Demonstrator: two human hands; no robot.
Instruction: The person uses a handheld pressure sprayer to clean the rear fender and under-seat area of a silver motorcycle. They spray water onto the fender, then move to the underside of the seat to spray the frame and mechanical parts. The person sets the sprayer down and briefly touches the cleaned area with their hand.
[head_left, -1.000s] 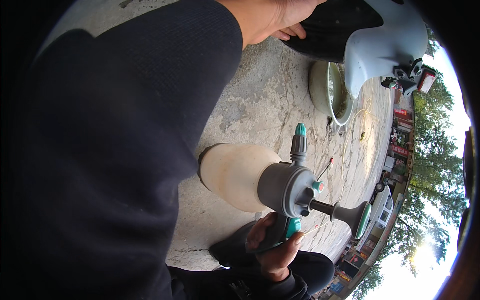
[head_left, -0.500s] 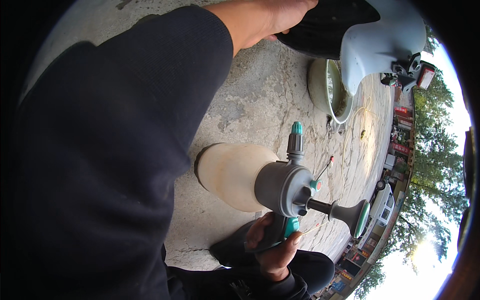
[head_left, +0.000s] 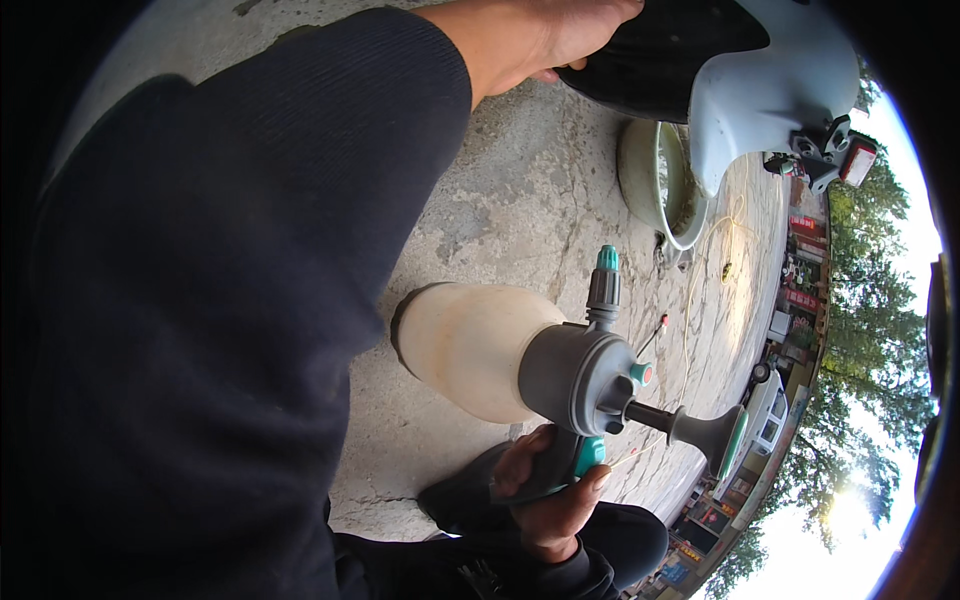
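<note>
My right hand (head_left: pixel 550 500), low in the picture, grips the dark handle of a pump sprayer (head_left: pixel 480 345), with its thumb by the teal trigger (head_left: pixel 590 455). The sprayer has a cloudy white bottle, a grey head, a teal-tipped nozzle (head_left: pixel 605 268) and a plunger knob (head_left: pixel 710 440). At the top edge, my left hand (head_left: pixel 570 35) is beside a black curved part (head_left: pixel 665 60) under a pale blue body panel (head_left: pixel 770 100). Its fingers look curled, but they are partly hidden and cut off, so what they hold does not show.
A pale basin (head_left: pixel 640 175) stands on the cracked concrete (head_left: pixel 500 200) below the panel. A metal bracket with a red reflector (head_left: pixel 858 162) juts from the panel. Yellowish hose (head_left: pixel 735 225) lies on the ground. A white vehicle (head_left: pixel 765 425), buildings and trees are farther off.
The sprayer's head and plunger have shifted slightly to the right in the picture, and the nozzle tilts a little more. The panel also appears a little farther right. Both hands stay nearly in place.
</note>
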